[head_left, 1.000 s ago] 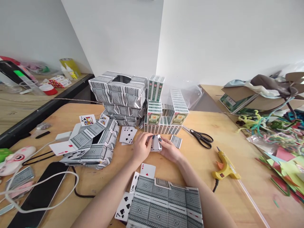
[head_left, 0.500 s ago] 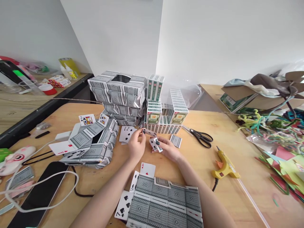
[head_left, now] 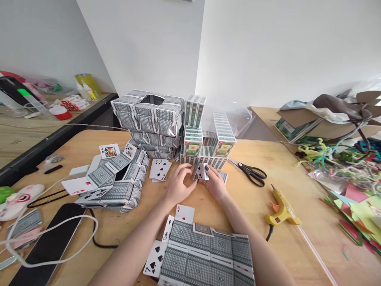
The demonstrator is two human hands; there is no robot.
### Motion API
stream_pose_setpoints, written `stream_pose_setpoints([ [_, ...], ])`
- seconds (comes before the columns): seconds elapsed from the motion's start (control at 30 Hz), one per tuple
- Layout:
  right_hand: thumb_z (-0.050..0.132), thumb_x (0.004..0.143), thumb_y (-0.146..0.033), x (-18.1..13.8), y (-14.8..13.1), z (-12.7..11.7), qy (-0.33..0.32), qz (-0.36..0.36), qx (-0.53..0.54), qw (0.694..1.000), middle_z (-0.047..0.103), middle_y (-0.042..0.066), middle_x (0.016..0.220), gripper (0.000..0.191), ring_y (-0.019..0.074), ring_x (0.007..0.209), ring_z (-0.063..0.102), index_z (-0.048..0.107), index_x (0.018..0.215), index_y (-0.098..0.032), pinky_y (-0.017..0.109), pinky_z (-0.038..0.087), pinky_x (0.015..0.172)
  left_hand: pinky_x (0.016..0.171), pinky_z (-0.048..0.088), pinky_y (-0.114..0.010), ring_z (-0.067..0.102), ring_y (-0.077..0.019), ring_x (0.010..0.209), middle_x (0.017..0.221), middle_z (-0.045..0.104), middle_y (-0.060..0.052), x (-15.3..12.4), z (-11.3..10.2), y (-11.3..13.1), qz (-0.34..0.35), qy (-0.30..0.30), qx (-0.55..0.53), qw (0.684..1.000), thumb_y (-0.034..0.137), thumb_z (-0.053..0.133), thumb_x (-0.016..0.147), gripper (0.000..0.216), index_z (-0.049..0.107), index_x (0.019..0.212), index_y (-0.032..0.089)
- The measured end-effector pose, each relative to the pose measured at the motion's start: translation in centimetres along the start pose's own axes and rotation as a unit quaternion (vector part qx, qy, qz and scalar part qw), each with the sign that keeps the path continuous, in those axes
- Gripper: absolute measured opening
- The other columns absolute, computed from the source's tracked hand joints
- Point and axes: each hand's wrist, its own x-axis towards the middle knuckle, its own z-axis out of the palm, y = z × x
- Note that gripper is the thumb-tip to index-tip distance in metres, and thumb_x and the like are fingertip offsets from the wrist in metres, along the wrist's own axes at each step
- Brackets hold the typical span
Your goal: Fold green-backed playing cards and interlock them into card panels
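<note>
A small bunch of playing cards (head_left: 201,171) stands tilted between my hands, a spade card facing me. My right hand (head_left: 216,184) grips it from the right, thumb against the card face. From the left, my left hand (head_left: 178,184) curls its fingers and thumb to the cards' left and lower edges; its fingertips are partly hidden. Loose spade cards (head_left: 159,170) lie left of my left hand. A face-down card pile (head_left: 223,176) is partly behind my right hand. A panel of joined cards (head_left: 205,254) lies between my forearms, with an ace of diamonds (head_left: 185,213) at its edge.
Card-covered block structures (head_left: 149,119) and stacked card boxes (head_left: 223,147) stand at the back. Scissors (head_left: 253,174) and a yellow glue gun (head_left: 281,210) lie right. Left are a half-built card piece (head_left: 122,190), a phone (head_left: 47,246) and white cable (head_left: 56,261).
The card my left hand pinched apart is now brought against the cards in my right hand. Both hands have shifted slightly, and the cards are more upright.
</note>
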Motion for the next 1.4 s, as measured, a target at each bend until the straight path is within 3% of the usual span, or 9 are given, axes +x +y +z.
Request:
stream_pose_setpoints([
  [0.1, 0.065, 0.069, -0.045, -0.23, 0.03, 0.22, -0.008, 0.006, -0.029, 1.0, 0.064, 0.004, 0.091, 0.034, 0.0196, 0.081, 0.059, 0.061, 0.095, -0.022, 0.031, 0.049, 0.069, 0.094, 0.042, -0.043, 0.048, -0.0233, 0.114, 0.122, 0.052, -0.008, 0.14, -0.15, 0.11, 0.026, -0.047, 0.003, 0.999, 0.017, 0.06, 0.071, 0.012, 0.05, 0.077, 0.02],
  [0.2, 0.065, 0.07, -0.043, -0.34, 0.01, 0.34, -0.022, 0.008, -0.046, 0.999, 0.064, 0.003, 0.09, 0.033, 0.0186, 0.08, 0.059, 0.061, 0.096, -0.023, 0.03, 0.047, 0.068, 0.095, 0.042, -0.043, 0.048, -0.0226, 0.114, 0.121, 0.054, -0.007, 0.12, -0.15, 0.07, 0.044, -0.07, -0.004, 0.997, 0.016, 0.059, 0.072, 0.011, 0.05, 0.074, 0.021],
  [0.53, 0.064, 0.069, -0.046, 0.11, 0.71, -0.25, 0.037, -0.019, -0.076, 0.996, 0.063, 0.004, 0.095, 0.042, 0.019, 0.082, 0.059, 0.056, 0.104, -0.025, 0.029, 0.048, 0.065, 0.09, 0.046, -0.04, 0.054, -0.0224, 0.107, 0.114, 0.058, -0.006, -0.21, 0.24, -0.62, 0.023, -0.02, 0.036, 0.999, 0.018, 0.064, 0.069, 0.013, 0.054, 0.076, 0.021],
  [1.1, 0.065, 0.069, -0.04, -0.15, 0.25, -0.2, -0.007, -0.025, -0.167, 0.986, 0.065, 0.005, 0.102, 0.041, 0.0218, 0.096, 0.058, 0.061, 0.105, -0.022, 0.034, 0.045, 0.084, 0.091, 0.045, -0.039, 0.053, -0.0212, 0.106, 0.113, 0.057, -0.005, -0.2, 0.32, -0.25, 0.051, -0.03, 0.033, 0.998, 0.014, 0.061, 0.069, 0.01, 0.054, 0.073, 0.022],
  [1.4, 0.068, 0.068, -0.037, 0.04, 0.37, -0.42, -0.033, -0.018, -0.146, 0.989, 0.064, 0.004, 0.101, 0.036, 0.0189, 0.091, 0.059, 0.06, 0.099, -0.021, 0.032, 0.046, 0.08, 0.093, 0.044, -0.039, 0.052, -0.0214, 0.109, 0.117, 0.057, -0.005, -0.34, 0.35, -0.3, 0.051, -0.039, 0.043, 0.997, 0.016, 0.06, 0.071, 0.008, 0.057, 0.076, 0.022],
])
